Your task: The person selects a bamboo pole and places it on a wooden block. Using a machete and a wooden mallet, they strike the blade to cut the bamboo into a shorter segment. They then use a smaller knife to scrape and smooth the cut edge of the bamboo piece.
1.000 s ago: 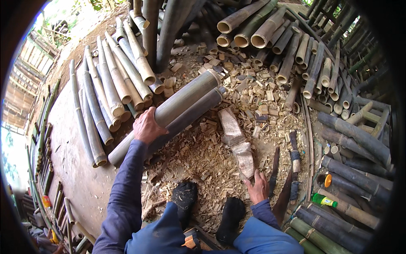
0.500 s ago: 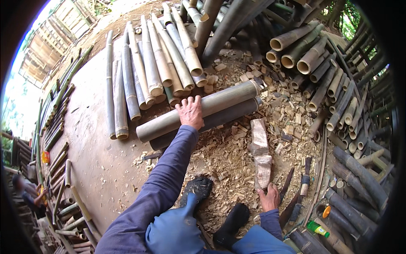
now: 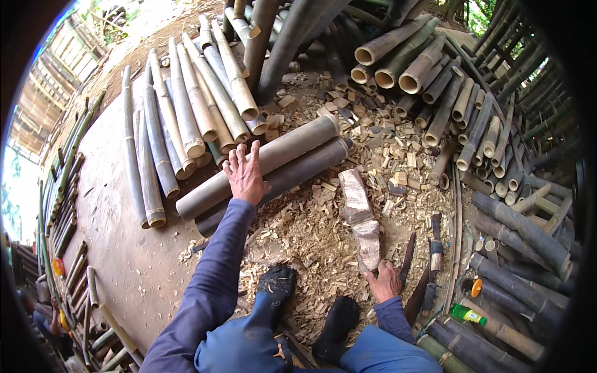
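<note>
As my left hand [image 3: 247, 179] loosens from its earlier wrap around the paler bamboo tube [image 3: 298, 143], its fingers fan out over it, so I judge that the tube rests without being clasped. It lies just beside a darker tube [image 3: 305, 170] on the floor [image 3: 163, 264], left of the wood chips [image 3: 298, 252]. My right hand [image 3: 385, 283] curls at the near end of a notched wooden block [image 3: 360, 219]; I cannot tell whether it pinches. Toward the floor's right edge, a green bottle [image 3: 467, 314] lies among bamboo, its contents too small to tell.
</note>
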Demonstrator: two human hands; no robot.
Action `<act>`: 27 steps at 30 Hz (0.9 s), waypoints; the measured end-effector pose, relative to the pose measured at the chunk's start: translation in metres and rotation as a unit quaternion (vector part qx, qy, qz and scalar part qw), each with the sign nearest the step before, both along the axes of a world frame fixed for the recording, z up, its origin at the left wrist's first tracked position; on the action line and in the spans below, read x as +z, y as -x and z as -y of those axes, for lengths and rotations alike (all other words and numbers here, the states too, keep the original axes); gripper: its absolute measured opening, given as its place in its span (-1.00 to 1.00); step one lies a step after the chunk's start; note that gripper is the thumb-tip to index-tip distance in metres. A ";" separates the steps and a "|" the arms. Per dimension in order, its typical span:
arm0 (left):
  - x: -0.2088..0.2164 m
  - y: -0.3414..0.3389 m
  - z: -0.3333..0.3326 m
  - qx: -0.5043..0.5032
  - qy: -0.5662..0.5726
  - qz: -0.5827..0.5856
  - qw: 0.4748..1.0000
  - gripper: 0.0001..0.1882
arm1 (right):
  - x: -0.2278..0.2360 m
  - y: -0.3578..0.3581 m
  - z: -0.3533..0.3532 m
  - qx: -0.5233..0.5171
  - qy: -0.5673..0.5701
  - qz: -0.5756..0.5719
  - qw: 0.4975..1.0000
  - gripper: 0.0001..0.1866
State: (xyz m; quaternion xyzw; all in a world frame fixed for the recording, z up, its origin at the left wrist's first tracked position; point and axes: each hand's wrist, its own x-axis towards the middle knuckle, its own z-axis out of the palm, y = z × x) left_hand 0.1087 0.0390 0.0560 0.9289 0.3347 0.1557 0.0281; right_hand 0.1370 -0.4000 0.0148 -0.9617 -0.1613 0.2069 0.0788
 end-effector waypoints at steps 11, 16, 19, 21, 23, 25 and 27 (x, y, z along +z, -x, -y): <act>-0.062 0.014 0.005 -0.044 0.096 -0.110 0.988 -0.10 | 0.001 0.000 -0.006 -0.004 -0.004 -0.023 1.000 -0.21; -0.007 0.020 -0.006 -0.108 0.250 -0.152 0.950 -0.20 | -0.001 0.002 -0.002 -0.009 -0.034 -0.006 0.999 -0.26; 0.027 0.036 0.020 -0.188 0.418 -0.118 0.881 -0.30 | 0.004 0.004 0.001 -0.059 -0.138 -0.015 0.989 -0.41; 0.030 0.054 0.042 -0.211 0.495 -0.131 0.832 -0.26 | -0.024 0.009 0.009 -0.061 -0.192 -0.004 0.979 -0.40; 0.029 0.059 0.073 -0.221 0.533 -0.161 0.801 -0.19 | -0.032 0.012 0.016 -0.047 -0.156 0.026 0.986 -0.35; -0.006 0.075 0.092 -0.227 0.556 -0.148 0.786 -0.14 | -0.032 0.014 0.011 -0.057 -0.153 0.023 0.986 -0.31; -0.010 0.070 0.116 -0.213 0.538 -0.206 0.789 -0.13 | -0.027 0.017 0.012 -0.078 -0.135 0.010 0.988 -0.29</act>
